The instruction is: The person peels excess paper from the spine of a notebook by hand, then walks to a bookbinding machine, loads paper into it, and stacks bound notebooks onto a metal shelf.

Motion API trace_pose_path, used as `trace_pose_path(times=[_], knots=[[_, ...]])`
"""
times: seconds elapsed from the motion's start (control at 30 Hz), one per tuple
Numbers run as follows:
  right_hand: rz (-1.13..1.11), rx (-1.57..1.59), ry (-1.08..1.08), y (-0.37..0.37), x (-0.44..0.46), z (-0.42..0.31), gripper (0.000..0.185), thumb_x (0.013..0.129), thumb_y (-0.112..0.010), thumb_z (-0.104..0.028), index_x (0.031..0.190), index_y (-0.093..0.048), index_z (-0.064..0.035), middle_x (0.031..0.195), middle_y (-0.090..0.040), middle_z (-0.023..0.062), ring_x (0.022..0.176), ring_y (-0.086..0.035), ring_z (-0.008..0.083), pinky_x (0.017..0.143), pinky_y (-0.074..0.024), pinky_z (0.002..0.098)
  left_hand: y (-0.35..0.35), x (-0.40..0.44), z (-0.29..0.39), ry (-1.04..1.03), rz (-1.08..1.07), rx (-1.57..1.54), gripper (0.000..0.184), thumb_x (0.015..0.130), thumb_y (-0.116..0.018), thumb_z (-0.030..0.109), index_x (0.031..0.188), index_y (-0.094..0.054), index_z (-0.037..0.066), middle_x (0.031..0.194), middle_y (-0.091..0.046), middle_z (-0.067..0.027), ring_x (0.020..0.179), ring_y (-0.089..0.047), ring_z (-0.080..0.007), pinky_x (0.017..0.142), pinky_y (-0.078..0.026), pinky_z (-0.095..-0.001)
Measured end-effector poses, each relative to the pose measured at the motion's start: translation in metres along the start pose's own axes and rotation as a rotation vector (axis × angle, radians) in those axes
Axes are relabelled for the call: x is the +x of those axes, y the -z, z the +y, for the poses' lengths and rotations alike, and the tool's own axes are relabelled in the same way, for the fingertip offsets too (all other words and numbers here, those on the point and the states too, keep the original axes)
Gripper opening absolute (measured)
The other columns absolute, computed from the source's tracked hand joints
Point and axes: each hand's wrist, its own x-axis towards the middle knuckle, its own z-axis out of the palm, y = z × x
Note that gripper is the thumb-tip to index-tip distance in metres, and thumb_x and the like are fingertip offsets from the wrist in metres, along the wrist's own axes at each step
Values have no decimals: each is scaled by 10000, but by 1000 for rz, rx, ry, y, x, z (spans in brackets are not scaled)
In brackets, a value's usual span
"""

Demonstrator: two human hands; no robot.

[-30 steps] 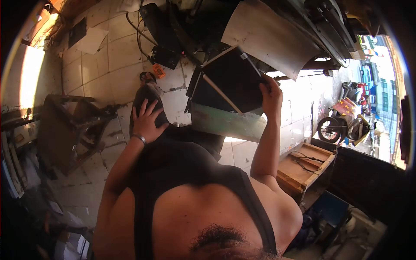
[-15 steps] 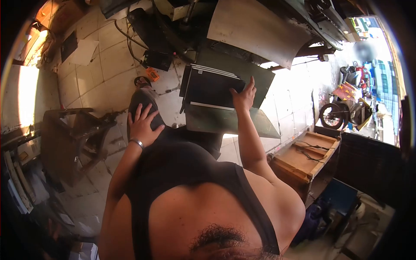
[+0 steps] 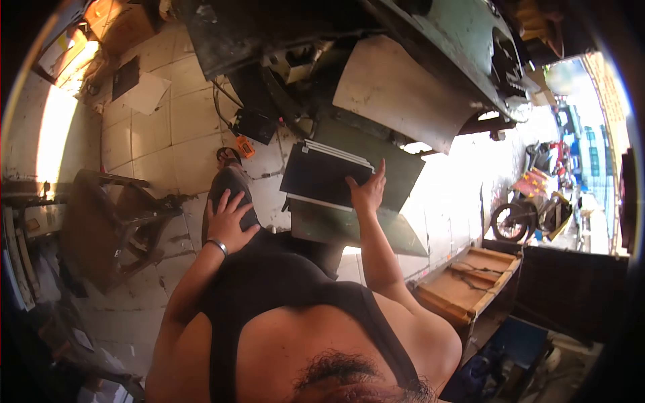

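Note:
My left hand [image 3: 230,221], with a metal band at the wrist, rests open on my bent knee, fingers spread. My right hand [image 3: 367,193] lies at the right edge of a black flat panel [image 3: 322,176], thumb and fingers stretched apart. The thumb touches the panel's top; whether the fingers reach under its edge I cannot tell. White-edged sheets show along the far side of this stack. Beneath it is a dark green board [image 3: 356,230], sticking out toward me and to the right.
A large brown sheet [image 3: 396,87] leans beyond the stack, under a machine [image 3: 457,60]. An orange tool [image 3: 245,146] lies by my foot. A wooden stool [image 3: 121,221] is at left, a wooden drawer [image 3: 463,285] at right. A motorcycle [image 3: 531,208] stands outside.
The view has tilted upward, so most things sit lower. My right hand has moved slightly left along with the black panel, which now lies more evenly over the stack. My left hand stays on the knee.

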Motion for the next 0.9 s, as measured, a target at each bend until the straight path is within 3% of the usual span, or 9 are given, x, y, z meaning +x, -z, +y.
trace_pose_path(times=[0.13,0.2,0.23,0.27,0.37,0.47,0.67,0.77,0.9], knots=[[316,38,264,14,28,-41,1016,785,-916,-239,1626,-351,-161,1347,-592,182,1178,-616,412,1003,-505,497,-6,1,-5,5,-28,5,621,874,-729,569,1410,-681,260,1677,-415,-15,1624,-176,-296,1266,-60,-708],[286,239,428,20,62,-69,879,800,-896,-196,1560,-459,-139,1312,-597,184,1154,-615,391,982,-505,477,-1,1,-4,16,-35,-8,619,880,-718,579,1412,-680,264,1673,-420,-15,1624,-177,-294,1268,-51,-708],[264,334,501,23,78,-83,812,807,-886,-174,1527,-514,-129,1295,-600,184,1142,-614,380,971,-505,466,-1,1,-3,17,-49,-16,619,883,-712,584,1413,-679,266,1671,-422,-15,1624,-177,-294,1268,-46,-708],[230,375,551,27,93,-101,572,855,-841,-107,1387,-636,-67,1189,-654,149,1037,-651,284,898,-529,396,-3,1,-4,5,-30,-26,630,872,-718,576,1401,-683,236,1660,-437,-21,1617,-191,-294,1252,-61,-739],[-181,791,488,12,155,-137,463,927,-794,-136,1367,-663,-73,1063,-703,59,953,-653,161,848,-522,329,-3,1,-5,-4,-13,-40,627,871,-718,579,1393,-687,232,1651,-450,-28,1616,-196,-296,1256,-67,-730],[-266,972,403,13,185,-201,390,974,-747,-140,1355,-681,-95,1032,-718,21,898,-642,95,777,-521,282,-7,0,-9,-13,12,-61,630,873,-716,580,1390,-688,222,1644,-459,-35,1610,-210,-309,1261,-72,-720],[-424,1411,220,-1,230,-283,487,1019,-689,-196,1483,-565,-114,1312,-649,72,1187,-641,213,971,-581,383,-7,3,-13,-29,44,-74,637,844,-748,574,1366,-710,209,1639,-463,-40,1601,-226,-328,1257,-66,-725],[-425,1546,210,-10,247,-300,541,1047,-657,-257,1537,-486,-103,1468,-566,109,1339,-568,284,1099,-530,441,-10,1,-15,-39,78,-92,639,826,-772,556,1361,-717,210,1633,-474,-37,1599,-229,-333,1253,-73,-731],[-411,1676,236,-4,262,-308,533,1052,-647,-262,1535,-486,-103,1467,-565,108,1340,-567,281,1101,-528,438,-9,0,-16,-45,82,-97,646,823,-775,557,1367,-715,214,1620,-492,-40,1593,-242,-338,1249,-85,-730]])
